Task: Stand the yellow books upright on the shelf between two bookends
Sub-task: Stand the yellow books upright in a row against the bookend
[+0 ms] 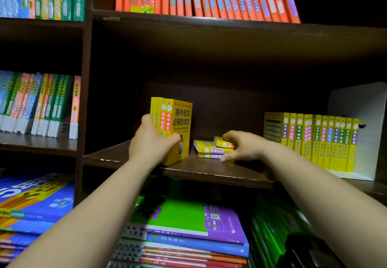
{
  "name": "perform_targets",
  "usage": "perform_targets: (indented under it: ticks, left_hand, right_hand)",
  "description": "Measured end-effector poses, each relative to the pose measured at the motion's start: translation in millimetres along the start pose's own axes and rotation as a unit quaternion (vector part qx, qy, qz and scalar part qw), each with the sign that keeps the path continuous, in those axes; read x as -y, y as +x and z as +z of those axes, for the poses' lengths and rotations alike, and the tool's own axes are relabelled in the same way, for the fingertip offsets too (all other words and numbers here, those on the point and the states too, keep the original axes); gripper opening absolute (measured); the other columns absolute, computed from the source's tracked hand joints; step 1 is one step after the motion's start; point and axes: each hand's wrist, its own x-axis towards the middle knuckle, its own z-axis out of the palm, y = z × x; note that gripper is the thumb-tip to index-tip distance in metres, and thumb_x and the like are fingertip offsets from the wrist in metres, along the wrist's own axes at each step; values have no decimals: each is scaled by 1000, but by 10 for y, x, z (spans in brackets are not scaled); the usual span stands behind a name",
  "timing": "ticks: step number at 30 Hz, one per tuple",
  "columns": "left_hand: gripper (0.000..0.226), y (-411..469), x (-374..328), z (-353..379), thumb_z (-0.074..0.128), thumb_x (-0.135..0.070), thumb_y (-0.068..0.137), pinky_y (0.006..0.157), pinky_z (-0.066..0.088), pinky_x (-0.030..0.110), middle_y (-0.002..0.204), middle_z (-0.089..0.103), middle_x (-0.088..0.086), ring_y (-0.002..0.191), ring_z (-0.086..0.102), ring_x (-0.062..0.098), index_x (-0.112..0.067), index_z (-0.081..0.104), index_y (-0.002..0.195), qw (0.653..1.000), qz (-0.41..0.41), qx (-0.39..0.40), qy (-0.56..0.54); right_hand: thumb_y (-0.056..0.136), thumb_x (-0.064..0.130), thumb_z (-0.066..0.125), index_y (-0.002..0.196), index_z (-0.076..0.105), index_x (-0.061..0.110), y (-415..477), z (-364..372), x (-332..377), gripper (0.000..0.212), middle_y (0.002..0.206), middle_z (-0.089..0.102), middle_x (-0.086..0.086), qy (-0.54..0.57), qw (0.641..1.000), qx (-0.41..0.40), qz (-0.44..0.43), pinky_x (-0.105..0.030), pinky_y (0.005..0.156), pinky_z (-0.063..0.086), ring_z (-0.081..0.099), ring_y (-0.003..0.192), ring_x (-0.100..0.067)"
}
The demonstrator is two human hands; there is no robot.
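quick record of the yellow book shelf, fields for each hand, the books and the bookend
left hand: grips a few upright books, standing on the shelf
right hand: fingers over and thumb under the flat stack
flat stack: yellow books lying flat, top one tilted
row: yellow books upright, right of the stack, apart from it
bookend: white, at the row's right end
second bookend: none in view
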Motion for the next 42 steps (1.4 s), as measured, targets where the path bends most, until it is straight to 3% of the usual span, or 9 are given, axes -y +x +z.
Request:
perform_targets:
  ticks: [5, 9, 14, 18, 22, 29, 33, 37, 42]
  left_hand:
    - [66, 16, 34, 23, 71, -34, 70, 74, 41, 33, 115, 57, 10, 98, 56, 29, -12, 37, 122, 1000, 9, -5, -6]
    - [69, 14, 53, 33, 71, -36, 71, 73, 41, 33, 117, 56, 11, 102, 56, 30, -12, 35, 125, 1000, 12, -10, 2]
    - [68, 23, 51, 35, 71, -36, 70, 73, 42, 34, 117, 55, 10, 102, 56, 30, -12, 35, 124, 1000, 12, -3, -2]
    - [68, 24, 52, 51, 71, -36, 70, 72, 42, 34, 116, 56, 10, 100, 57, 29, -12, 36, 122, 1000, 10, -4, -2]
    - [65, -7, -45, 144, 72, -35, 69, 70, 40, 33, 110, 56, 10, 88, 53, 26, -11, 37, 118, 1000, 7, -1, 2]
    - [67, -156, -551, 624, 71, -34, 68, 76, 44, 38, 115, 54, 13, 103, 55, 35, -8, 34, 117, 998, -17, 56, 23]
    - [67, -251, -850, 961, 71, -32, 68, 79, 44, 41, 119, 52, 14, 106, 54, 37, -7, 32, 118, 995, -18, 91, 29]
    - [70, -325, -1074, 1269, 72, -32, 68, 81, 44, 42, 123, 47, 14, 110, 51, 36, -6, 30, 118, 990, 5, 132, 41]
    - [73, -320, -1139, 1453, 72, -30, 69, 81, 44, 42, 127, 43, 15, 112, 49, 35, -6, 27, 121, 988, 6, 148, 31]
  right_hand:
    - [71, 57, 65, 134, 34, 21, 143, -86, 77, 79, 132, 53, -9, -187, 982, -4, -25, -34, 89, 43, 51, 118, -30]
    - [74, 49, 65, 120, 47, 14, 206, -95, 203, 60, 114, 63, -12, -288, 952, -27, -97, -30, 74, 42, 59, 102, -31]
    - [75, 34, 61, 120, 42, 10, 185, -47, 271, 55, 103, 64, -15, -342, 931, -56, -119, -29, 63, 38, 61, 91, -34]
    - [74, 31, 58, 123, 38, 10, 130, -17, 177, 57, 104, 65, -17, -281, 947, -115, -101, -33, 67, 41, 60, 93, -38]
    - [75, 26, 58, 132, 31, 12, -11, -123, -44, 63, 111, 63, -21, -97, 976, -197, -14, -35, 77, 43, 58, 100, -41]
    - [75, 19, 61, 132, 28, 13, -245, -237, -369, 66, 107, 63, -18, 106, 952, -276, 77, -36, 77, 44, 59, 97, -39]
    - [76, 15, 62, 125, 33, 5, -320, -235, -482, 58, 116, 57, -18, 120, 936, -323, 78, -36, 81, 42, 55, 104, -37]
    - [78, 15, 61, 138, 21, 9, -311, -163, -527, 73, 133, 37, -16, 126, 932, -333, 64, -41, 85, 44, 49, 113, -36]
    - [84, 23, 55, 144, 8, 18, -321, -113, -586, 77, 136, 35, -14, 36, 939, -335, 72, -33, 71, 41, 56, 104, -33]
